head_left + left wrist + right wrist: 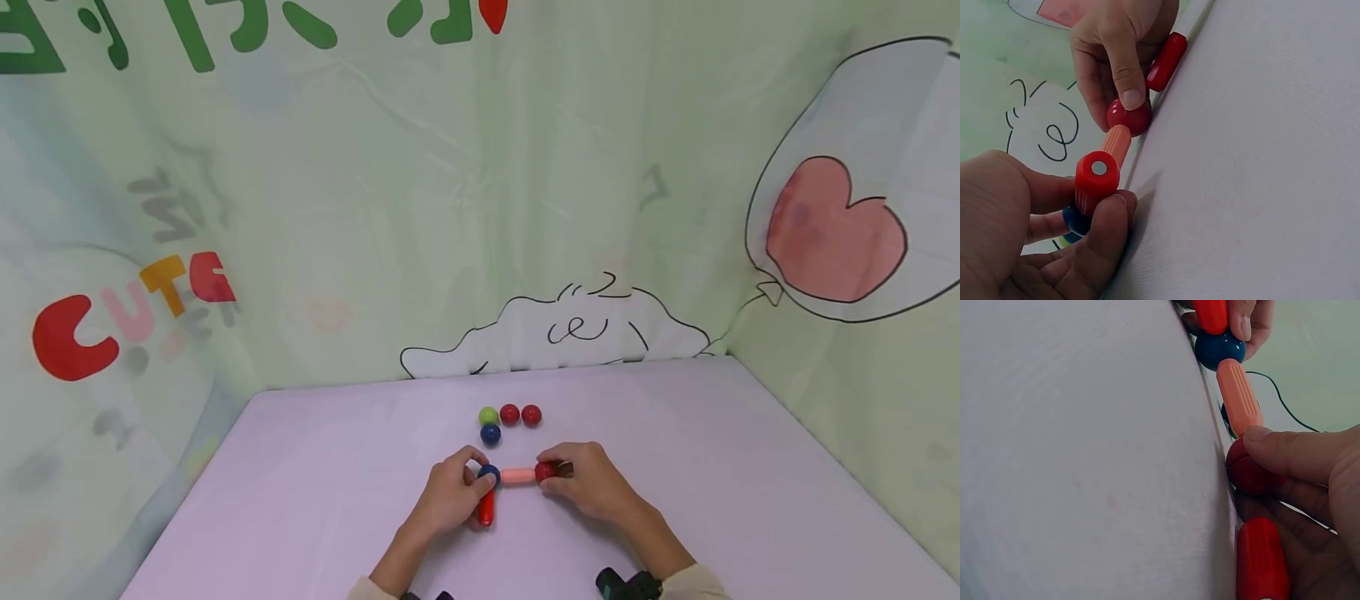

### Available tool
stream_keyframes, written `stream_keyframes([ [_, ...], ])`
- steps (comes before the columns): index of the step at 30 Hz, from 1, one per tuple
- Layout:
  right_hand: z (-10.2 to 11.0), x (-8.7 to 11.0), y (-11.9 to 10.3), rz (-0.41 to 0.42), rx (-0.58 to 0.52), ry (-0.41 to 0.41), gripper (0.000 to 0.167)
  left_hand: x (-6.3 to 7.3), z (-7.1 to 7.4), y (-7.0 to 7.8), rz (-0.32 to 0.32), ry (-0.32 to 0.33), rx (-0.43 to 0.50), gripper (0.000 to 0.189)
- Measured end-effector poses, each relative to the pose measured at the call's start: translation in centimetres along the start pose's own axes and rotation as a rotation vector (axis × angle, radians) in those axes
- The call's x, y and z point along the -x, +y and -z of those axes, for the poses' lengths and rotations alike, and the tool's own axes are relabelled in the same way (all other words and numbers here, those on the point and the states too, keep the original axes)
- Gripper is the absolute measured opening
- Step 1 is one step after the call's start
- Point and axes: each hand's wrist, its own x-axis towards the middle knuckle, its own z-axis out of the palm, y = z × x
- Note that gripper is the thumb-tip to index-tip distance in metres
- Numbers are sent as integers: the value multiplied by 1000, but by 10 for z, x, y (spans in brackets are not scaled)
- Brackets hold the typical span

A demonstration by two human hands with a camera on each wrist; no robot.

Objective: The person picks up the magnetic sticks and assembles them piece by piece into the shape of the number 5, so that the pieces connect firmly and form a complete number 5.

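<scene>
My left hand (447, 492) pinches a dark blue ball (489, 475) between thumb and fingers. A red rod (487, 507) sticks out of that ball toward me, its end showing a round metal disc in the left wrist view. From the blue ball a salmon-pink ribbed rod (1239, 394) runs right to a red ball (1254, 467). My right hand (596, 482) holds this red ball with thumb and fingers. Beside the right palm sits a second red rod (1262, 557); whether the hand grips it or it only lies there, I cannot tell.
Beyond the hands, a lime-green ball (488, 415), two red balls (510, 414) and another dark blue ball (491, 434) lie close together on the pale table (315, 492). A printed curtain (480, 208) stands behind the table's far edge.
</scene>
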Motion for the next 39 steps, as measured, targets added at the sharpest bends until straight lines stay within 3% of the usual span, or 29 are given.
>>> stream_keyframes([
  [6,1,0,-1,-10,-2,7,34,-2,-3,-5,-30,26,-22,21],
  [20,2,0,-1,-1,6,-14,34,2,-10,-19,-90,36,140,27],
  [32,7,-7,-4,-18,-29,12,30,-3,-8,-19,-108,29,160,25],
  [39,8,-15,-11,54,-10,46,27,-2,-7,-21,-96,22,152,26],
])
